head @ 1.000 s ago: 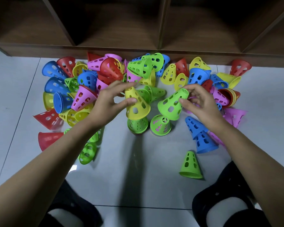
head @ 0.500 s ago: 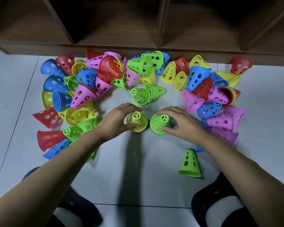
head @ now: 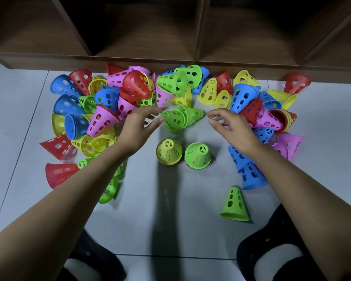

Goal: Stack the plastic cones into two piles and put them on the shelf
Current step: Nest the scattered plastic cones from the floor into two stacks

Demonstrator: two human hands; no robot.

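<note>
Forward, left hand (head: 138, 126), right hand (head: 230, 125), fingers loose

heap of cones (head: 136, 84): red, blue, yellow, green, pink, all pierced with rows of holes | centre pair: yellow pile (head: 168, 152) left, green pile (head: 198, 157) right | lone cone (head: 234, 204) near right: green | floor (head: 170, 220): pale grey tiles | shelf (head: 150, 27): dark brown wood

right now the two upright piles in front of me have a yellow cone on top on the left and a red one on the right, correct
Not quite. The head view shows a green cone on top on the right, not a red one. The yellow cone on top on the left is as you said.
</note>
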